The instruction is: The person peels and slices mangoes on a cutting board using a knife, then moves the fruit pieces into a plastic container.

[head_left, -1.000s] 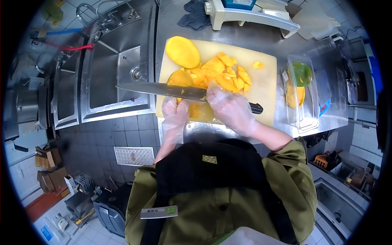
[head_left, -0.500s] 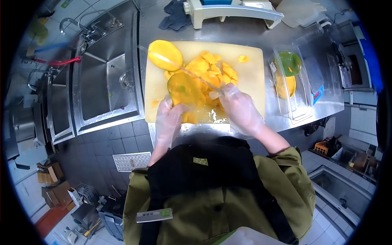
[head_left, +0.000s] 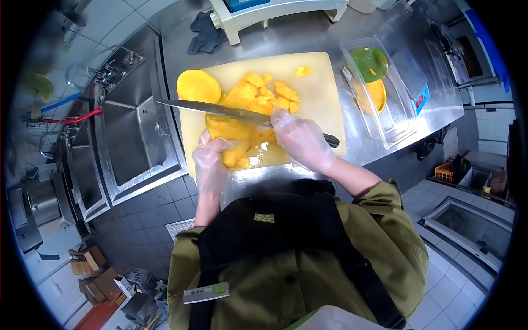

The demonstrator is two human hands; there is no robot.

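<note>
We see our right hand (head_left: 301, 136) gripping the knife (head_left: 242, 114), with its black handle showing at the right and its blade pointing to the left. Our left hand (head_left: 212, 162) is closed on the near-left edge of the mango portion (head_left: 223, 129), which lies under the blade; we cannot tell if the edge is touching it.

On the cutting board (head_left: 324, 82), which is on the counter (head_left: 308, 38), many loose pieces (head_left: 256, 91) are cut and lie in a pile near the middle, and 1 small piece (head_left: 302, 71) is apart at the far side. We judge that the work is partly done: 1 large rounded mango slice (head_left: 199, 87) at the far left looks uncut, and the portion in our left hand has some green skin on it. At the right, the clear container (head_left: 389, 129) holds the green skin (head_left: 368, 63) and a yellow part (head_left: 375, 93).
</note>
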